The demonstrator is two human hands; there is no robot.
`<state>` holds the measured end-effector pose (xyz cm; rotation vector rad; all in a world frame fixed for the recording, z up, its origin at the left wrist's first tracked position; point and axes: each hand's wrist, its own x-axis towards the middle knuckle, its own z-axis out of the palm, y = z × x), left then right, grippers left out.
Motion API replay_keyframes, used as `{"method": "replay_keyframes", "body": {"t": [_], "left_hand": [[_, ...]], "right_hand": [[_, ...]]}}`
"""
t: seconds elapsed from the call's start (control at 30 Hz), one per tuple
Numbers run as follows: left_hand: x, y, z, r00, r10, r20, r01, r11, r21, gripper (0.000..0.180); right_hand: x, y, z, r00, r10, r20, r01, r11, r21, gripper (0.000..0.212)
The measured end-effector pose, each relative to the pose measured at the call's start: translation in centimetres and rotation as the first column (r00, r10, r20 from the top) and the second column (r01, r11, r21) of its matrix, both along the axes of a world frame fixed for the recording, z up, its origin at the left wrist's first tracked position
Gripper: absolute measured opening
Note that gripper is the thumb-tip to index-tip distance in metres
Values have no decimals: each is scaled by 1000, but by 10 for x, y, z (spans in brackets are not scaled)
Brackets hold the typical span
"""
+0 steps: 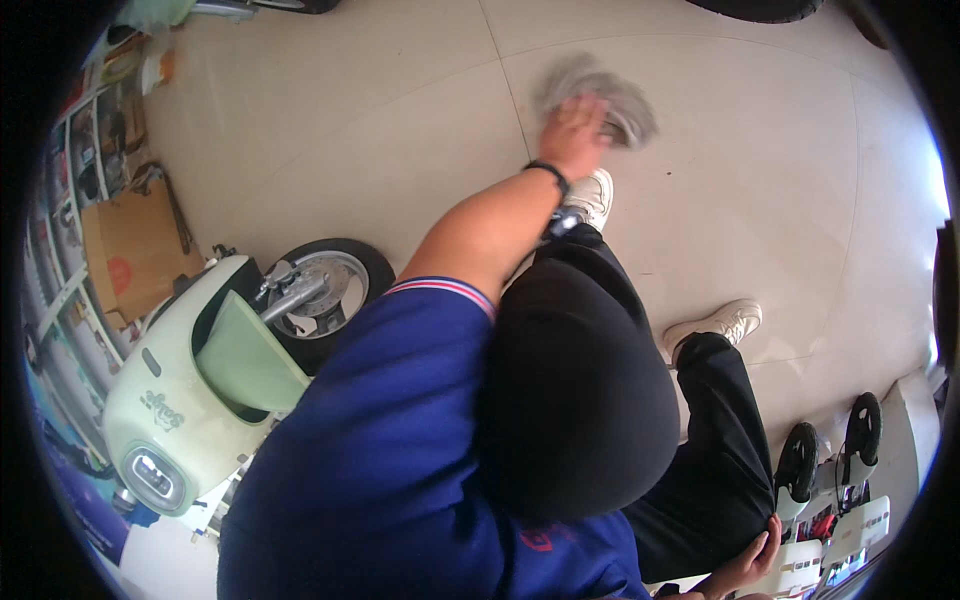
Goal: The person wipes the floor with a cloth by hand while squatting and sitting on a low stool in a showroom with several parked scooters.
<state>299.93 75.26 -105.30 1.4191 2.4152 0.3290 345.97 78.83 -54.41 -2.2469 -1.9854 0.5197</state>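
Out in front of me, my left hand (575, 135) presses down on a grey cloth (625, 108) against the floor (740, 190). Both the cloth and the fingers are smeared by motion. A dark band circles that wrist. Just under the hand is a white shoe (592, 200) on one of my feet. My right hand (748, 562) rests at the lower right on my black-trousered knee, fingers laid over it and holding nothing. A large black rounded shape (580, 400) covers the middle of the view and hides part of my legs.
At left stands a pale green scooter (150, 400) with its black-tyred wheel (330, 285). Behind it are a cardboard box (140, 245) and a shelf rack (65, 290). Small black wheels (798, 460) on white stems stand at lower right. A black tyre (760, 8) shows at the top edge.
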Motion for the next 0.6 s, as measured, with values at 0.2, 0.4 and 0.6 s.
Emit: {"method": "replay_keyframes", "body": {"t": [0.2,0.4,0.6], "left_hand": [[-67,-152,15,906,412,-98,-417,830,-370,71],[16,-127,32,984,174,34,-160,954,-254,62],[-79,-28,9,959,274,-67,-282,926,-252,60]], "right_hand": [[-8,2,-2,998,55,-41,-55,998,6,24],[-18,9,-4,998,62,23,-62,998,-34,24],[51,10,-8,986,150,75,-134,972,-193,28]]}}
